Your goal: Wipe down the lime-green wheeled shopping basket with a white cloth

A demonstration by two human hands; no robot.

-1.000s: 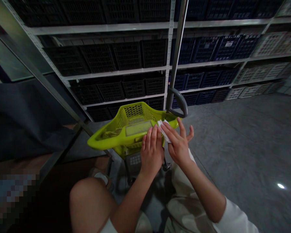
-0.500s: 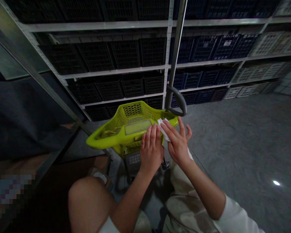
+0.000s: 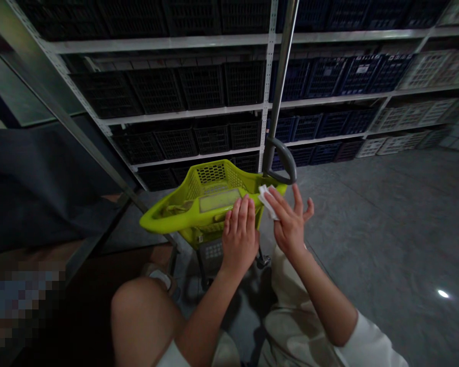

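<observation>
White crumpled tissue, small and soft-looking, pinched at the fingertips of the right hand, just off the 3 o'clock corner of a lime-green perforated plastic basket and just below a grey curved handle loop at the foot of a bare metal pole. Judged very light, limp and easily torn or dropped; no stiffness to lean on, so best taken in a gentle pinch at the bunched end, near the middle of the wad, not by a loose corner. Right hand seen gripping only with the thumb side and first fingers, remaining fingers fanned open toward 1 o'clock. Left hand laid flat, fingers straight and together, pressed on the basket's near rim at 5 o'clock, tips touching a flat pale-green rectangular packet inside; nothing visibly clasped, though could not tell whether anything lay under the palm. Thumb of the right hand hidden behind the tissue, so exact grip unclear. Lower part of the tissue covered by the fingers. Other basket contents at 9 o'clock too dim to name. Grey boxy part beneath the basket partly blocked by the left wrist. Dark lattice crates on white shelving at 12 o'clock lost in shadow, contents unreadable. Pixelated patch at 8 o'clock of the view impossible to make out.
</observation>
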